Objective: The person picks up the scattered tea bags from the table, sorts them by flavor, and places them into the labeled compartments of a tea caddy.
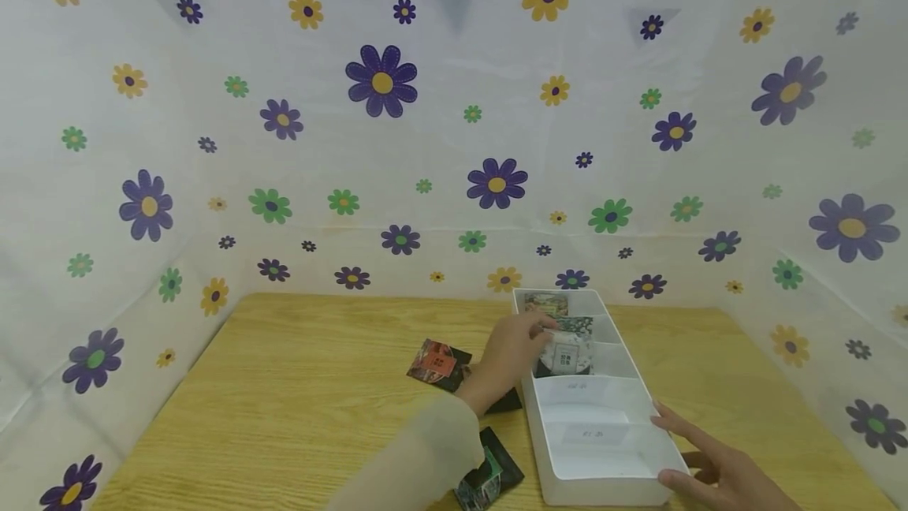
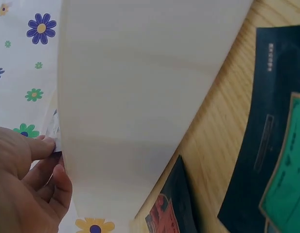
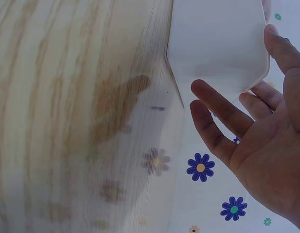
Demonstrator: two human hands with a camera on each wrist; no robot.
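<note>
Touching the white tray (image 1: 592, 492) at its near right corner, the right hand (image 1: 720, 468) has loose, spread fingers, with nothing gripped. So the tray's long axis runs near to far on the counter (image 1: 298, 393), far end angled a bit left, sitting between the two hands, which are well apart. Just left of its near end there's a green-labelled packet (image 1: 489, 479) lying at a slant. A bit further up, a dark packet (image 1: 505, 402) sticks out from under the left wrist, with a red-labelled packet (image 1: 438, 363) just past it. The left hand (image 1: 511, 349) pinches the top of a pale packet (image 1: 566, 356) in the middle compartment, printed front facing the near end. Behind that one: a leafy packet (image 1: 583, 325), then another packet (image 1: 545, 303) in the farthest compartment. Flowered cloth (image 1: 319, 156) hangs at the back.
</note>
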